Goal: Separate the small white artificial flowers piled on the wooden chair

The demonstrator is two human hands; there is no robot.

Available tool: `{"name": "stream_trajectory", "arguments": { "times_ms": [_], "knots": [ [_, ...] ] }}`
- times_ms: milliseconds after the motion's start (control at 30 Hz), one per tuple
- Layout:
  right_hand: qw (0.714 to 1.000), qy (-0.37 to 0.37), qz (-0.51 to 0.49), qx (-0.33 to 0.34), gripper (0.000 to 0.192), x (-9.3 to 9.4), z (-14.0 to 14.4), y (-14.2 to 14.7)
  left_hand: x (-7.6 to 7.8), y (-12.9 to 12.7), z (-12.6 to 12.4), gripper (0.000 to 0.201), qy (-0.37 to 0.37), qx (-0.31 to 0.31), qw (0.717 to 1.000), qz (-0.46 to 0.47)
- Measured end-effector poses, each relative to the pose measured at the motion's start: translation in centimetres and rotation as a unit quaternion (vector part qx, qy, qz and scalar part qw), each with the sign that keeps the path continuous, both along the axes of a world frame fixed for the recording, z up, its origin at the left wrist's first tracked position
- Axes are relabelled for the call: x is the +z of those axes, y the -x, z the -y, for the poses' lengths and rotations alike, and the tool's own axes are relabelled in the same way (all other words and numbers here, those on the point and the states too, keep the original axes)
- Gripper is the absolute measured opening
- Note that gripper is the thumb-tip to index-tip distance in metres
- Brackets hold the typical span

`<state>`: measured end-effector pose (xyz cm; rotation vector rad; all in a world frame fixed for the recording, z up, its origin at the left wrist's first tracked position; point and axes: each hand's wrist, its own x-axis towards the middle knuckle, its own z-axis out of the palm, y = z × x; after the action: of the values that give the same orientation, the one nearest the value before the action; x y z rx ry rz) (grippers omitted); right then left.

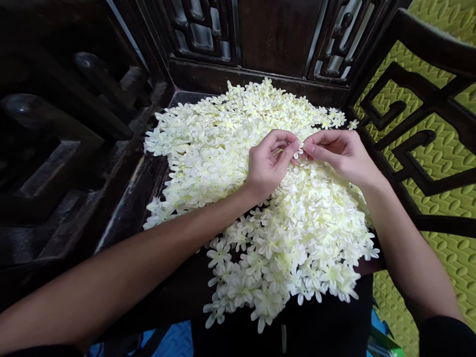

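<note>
A small white artificial flower (pixel 298 150) is pinched between my two hands, just above a heap of pale yellow-white artificial flowers (pixel 208 163). My left hand (pixel 270 157) grips it from the left with thumb and forefinger. From the right, my right hand (pixel 340 151) closes its thumb and forefinger on the same flower. Both hands hover over the middle of the heap, fingertips almost touching. Part of the held flower is hidden by the fingers.
The heap covers a dark wooden seat (pixel 186 98) and spills towards my lap. Carved dark wood rises behind as a backrest (pixel 278 34), with a latticed armrest (pixel 412 89) at right. Yellow-green textured flooring (pixel 442 277) shows beyond, and blue material (pixel 174 339) lies below.
</note>
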<state>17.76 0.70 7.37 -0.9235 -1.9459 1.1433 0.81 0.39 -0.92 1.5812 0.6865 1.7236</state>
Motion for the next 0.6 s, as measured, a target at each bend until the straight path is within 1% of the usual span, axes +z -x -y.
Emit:
{"name": "stream_trajectory", "arguments": {
  "times_ms": [267, 600],
  "knots": [
    [1.000, -0.008, -0.006, -0.015, 0.016, -0.32, -0.16, -0.04, -0.11, -0.01, -0.06, 0.017, 0.006, 0.004, 1.000, -0.007],
    [1.000, -0.001, -0.015, -0.014, 0.016, -0.35, -0.27, -0.19, -0.10, -0.09, -0.02, 0.015, 0.012, 0.011, 1.000, -0.004]
  ]
}}
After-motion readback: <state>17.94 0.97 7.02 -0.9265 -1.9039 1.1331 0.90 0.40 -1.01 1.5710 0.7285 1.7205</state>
